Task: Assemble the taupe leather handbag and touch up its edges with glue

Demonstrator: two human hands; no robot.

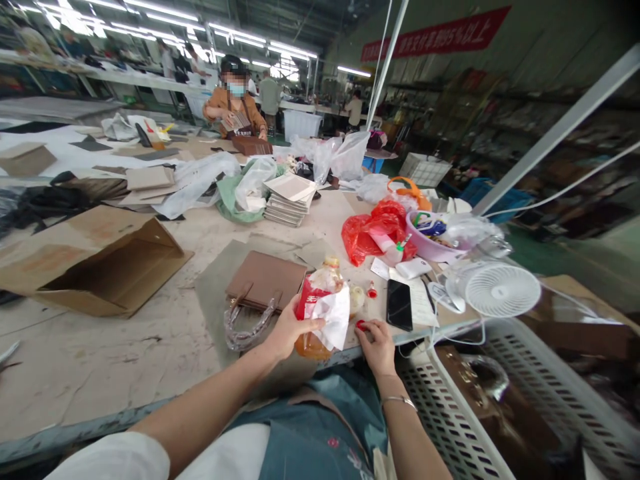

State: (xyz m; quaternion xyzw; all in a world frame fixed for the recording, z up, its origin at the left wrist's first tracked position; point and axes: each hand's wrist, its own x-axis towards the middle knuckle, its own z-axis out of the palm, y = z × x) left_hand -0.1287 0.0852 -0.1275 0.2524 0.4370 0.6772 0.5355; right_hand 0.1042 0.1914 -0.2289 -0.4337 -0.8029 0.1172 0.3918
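Observation:
My left hand (293, 328) is wrapped round a clear bottle (313, 345) of amber liquid with a red label. A crumpled white tissue (336, 313) lies against the bottle on its right side. At the table's front edge, my right hand (379, 343) pinches a small red cap (361, 325) between thumb and fingers. Another small red-topped piece (371, 291) stands on the table beyond that hand. Behind the bottle lies a brown handbag (267, 277), its handles (247, 330) wrapped in clear plastic. A black phone (399, 305) rests right of the right hand.
A white fan (503, 290) and a lilac basin (433, 247) stand at the right, beside a red plastic bag (370, 230). An open cardboard box (95, 260) lies at left. Below the edge is a white crate (455, 413). A masked person (240, 107) works across the table.

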